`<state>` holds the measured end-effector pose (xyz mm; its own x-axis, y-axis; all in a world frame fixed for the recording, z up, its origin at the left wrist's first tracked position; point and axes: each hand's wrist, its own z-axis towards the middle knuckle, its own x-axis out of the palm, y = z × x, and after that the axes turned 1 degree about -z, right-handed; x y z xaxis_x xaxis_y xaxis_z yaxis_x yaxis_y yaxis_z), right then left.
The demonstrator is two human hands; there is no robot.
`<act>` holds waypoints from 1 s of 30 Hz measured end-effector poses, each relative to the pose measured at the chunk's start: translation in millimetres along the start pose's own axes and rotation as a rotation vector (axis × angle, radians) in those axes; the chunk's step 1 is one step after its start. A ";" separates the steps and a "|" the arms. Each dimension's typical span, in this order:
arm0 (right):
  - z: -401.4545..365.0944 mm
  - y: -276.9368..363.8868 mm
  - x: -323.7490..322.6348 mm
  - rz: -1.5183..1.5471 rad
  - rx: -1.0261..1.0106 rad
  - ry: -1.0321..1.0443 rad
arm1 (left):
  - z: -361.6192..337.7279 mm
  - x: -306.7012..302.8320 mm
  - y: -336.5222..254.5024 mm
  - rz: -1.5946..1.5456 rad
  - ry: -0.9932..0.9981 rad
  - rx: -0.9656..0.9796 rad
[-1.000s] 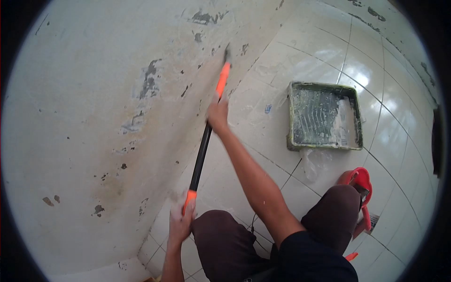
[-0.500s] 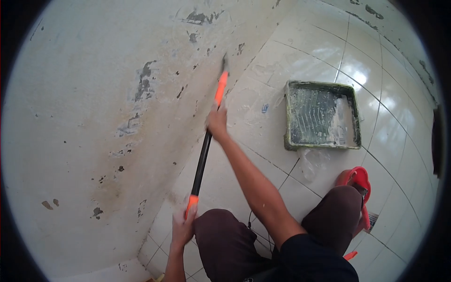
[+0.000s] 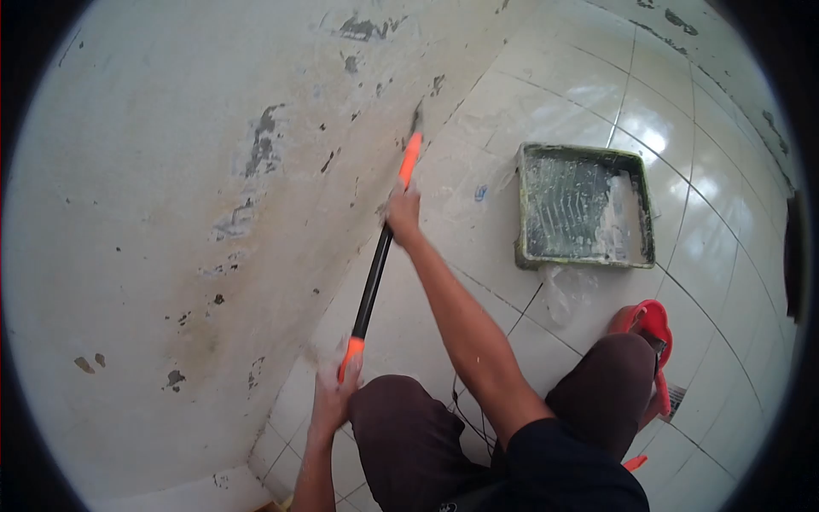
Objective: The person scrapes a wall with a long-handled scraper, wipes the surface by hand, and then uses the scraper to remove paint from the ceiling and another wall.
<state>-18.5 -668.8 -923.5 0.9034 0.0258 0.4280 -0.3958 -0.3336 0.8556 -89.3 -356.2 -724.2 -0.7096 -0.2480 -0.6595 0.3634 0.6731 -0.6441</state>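
Note:
A long-handled scraper [image 3: 372, 286] with a black shaft and orange ends slants up along the wall. My left hand [image 3: 335, 388] is closed around its lower orange end, close to my knee. Farther up, my right hand [image 3: 403, 212] grips the shaft just below the upper orange section. The thin grey blade [image 3: 417, 118], seen nearly edge-on, is at the low part of the wall [image 3: 171, 256], near where it meets the floor. Dark chipped patches and brownish stains mark the wall's pale paint.
A dirty paint tray [image 3: 525, 213] with whitish residue stands on the tiled floor [image 3: 478, 282], a clear plastic bag [image 3: 567, 294] beside it. A red shoe [image 3: 653, 328] is on my foot, close to a floor drain [image 3: 676, 401]. A cable [image 3: 461, 405] runs between my legs.
Both hands and the scraper have shifted slightly right, the blade end moving a little toward the wall's base. My grip stays the same, and the tray has not moved.

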 end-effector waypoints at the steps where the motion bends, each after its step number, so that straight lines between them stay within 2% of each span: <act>1: 0.0 -22.5 5.0 -0.127 -0.156 -0.037 | -10.2 -0.5 9.0 0.064 -0.010 0.015; 2: -9.6 -25.1 7.2 -0.123 -0.164 -0.048 | -17.5 -1.6 9.7 0.068 -0.004 0.026; 4: -25.7 -20.3 9.9 -0.115 -0.008 -0.039 | -26.7 -2.5 5.7 -0.087 0.017 -0.139; 5: -20.3 -11.7 8.6 -0.117 -0.005 -0.034 | -15.5 0.7 8.2 -0.090 0.014 -0.143; 7: -1.4 16.6 -3.4 -0.273 0.013 -0.078 | 16.7 7.9 9.8 -0.085 -0.036 0.032; 8: 12.5 19.9 -9.9 -0.277 0.021 -0.070 | 25.8 10.8 -1.8 -0.087 -0.040 0.021; 10: 43.6 29.7 -18.6 0.017 0.162 -0.009 | 46.6 21.0 -27.7 -0.056 0.011 0.030; 11: 42.5 25.8 -21.3 0.019 0.164 -0.014 | 43.2 23.4 -27.7 -0.052 0.015 0.030; 13: 36.6 18.4 -22.1 -0.049 0.076 0.039 | 32.1 24.4 -20.8 -0.054 0.018 0.000; 15: -5.8 22.7 -9.3 -0.171 0.205 0.051 | 10.5 10.1 27.2 0.027 -0.022 0.126; 16: -14.6 -32.0 10.4 -0.301 -0.151 -0.155 | -7.1 -2.0 38.4 -0.089 0.013 -0.049; 17: -39.3 -28.7 19.9 -0.401 -0.144 -0.179 | -22.1 -11.1 40.5 -0.203 0.052 -0.218; 18: -76.1 42.9 9.5 -0.233 0.086 0.023 | -33.2 -12.0 39.9 -0.247 0.007 -0.198; 20: -76.9 70.0 4.8 -0.177 0.127 0.044 | -34.0 -9.1 32.2 -0.296 -0.048 -0.181; 21: -73.7 73.7 4.6 -0.118 0.177 0.066 | -25.1 -7.0 23.6 -0.224 -0.042 -0.137; 22: -47.5 41.3 8.4 -0.204 -0.035 -0.013 | -16.0 -5.8 15.3 -0.151 -0.033 -0.097; 24: 0.0 37.3 5.3 -0.277 -0.088 -0.086 | 32.3 0.4 22.7 0.058 -0.028 0.192; 26: 58.4 36.6 -8.3 -0.354 -0.074 -0.113 | 77.8 19.5 -2.6 -0.112 0.032 0.081; 28: 120.7 27.1 -29.4 -0.145 0.055 -0.002 | 104.0 43.7 -21.8 -0.160 0.096 0.128; 29: 117.7 42.4 -38.1 -0.145 0.044 -0.006 | 102.3 47.8 -35.3 -0.163 0.099 0.139; 30: 106.7 67.5 -44.7 -0.085 0.096 0.034 | 95.9 47.7 -52.0 -0.153 0.192 0.079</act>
<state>-68.0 -793.1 -916.0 0.9261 0.0895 0.3665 -0.2994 -0.4170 0.8582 -84.1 -469.9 -759.4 -0.8589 -0.2007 -0.4712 0.2839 0.5793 -0.7641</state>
